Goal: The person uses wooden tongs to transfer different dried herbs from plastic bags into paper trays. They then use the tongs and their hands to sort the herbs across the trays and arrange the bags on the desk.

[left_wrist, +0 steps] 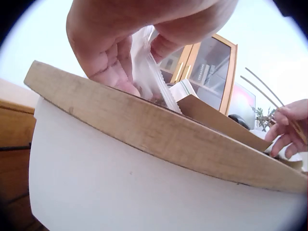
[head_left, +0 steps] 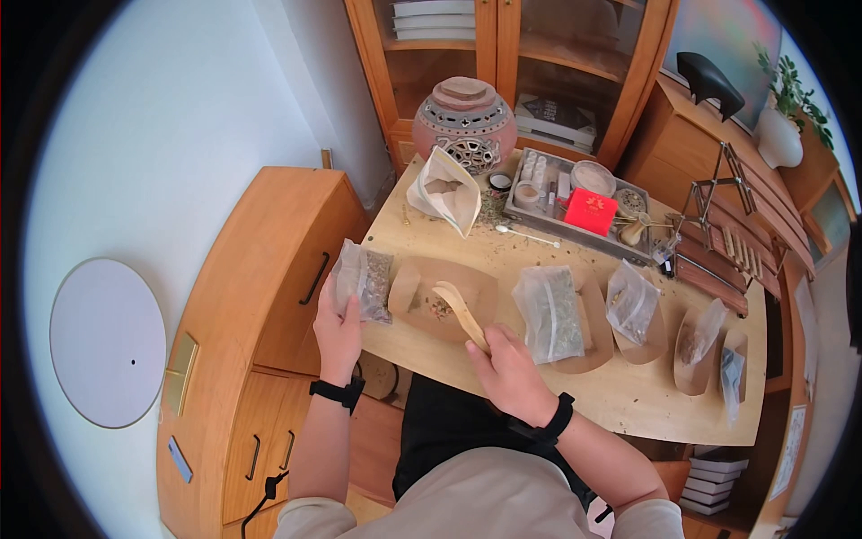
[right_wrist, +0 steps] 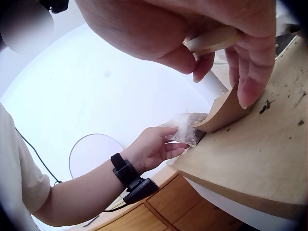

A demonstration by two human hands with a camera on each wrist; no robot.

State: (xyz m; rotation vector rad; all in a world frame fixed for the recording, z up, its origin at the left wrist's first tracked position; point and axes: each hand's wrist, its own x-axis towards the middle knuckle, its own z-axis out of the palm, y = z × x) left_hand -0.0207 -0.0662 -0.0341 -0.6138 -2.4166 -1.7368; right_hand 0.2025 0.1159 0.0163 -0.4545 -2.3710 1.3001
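At the table's left edge, my left hand [head_left: 338, 337] grips a clear plastic bag [head_left: 375, 286] of dark dried plant bits between thumb and fingers. Beside the bag sits a brown paper tray [head_left: 476, 286] with a small heap of colourful dried bits [head_left: 440, 309] in it. My right hand [head_left: 514, 370] holds wooden tongs [head_left: 461, 313], their tips over that tray. The left wrist view shows the two slim prongs of the tongs [left_wrist: 262, 83] apart, with nothing between them. In the right wrist view the right fingers are close to the brown tray's wall [right_wrist: 224, 111].
More brown trays with bags stand rightward, including a bag of green leaves [head_left: 552, 314]. Behind are an open pouch [head_left: 446, 193], a patterned pot [head_left: 464, 121] and a grey wooden tray [head_left: 579, 229] of jars with a red packet [head_left: 590, 211]. A white spoon [head_left: 528, 235] lies among crumbs.
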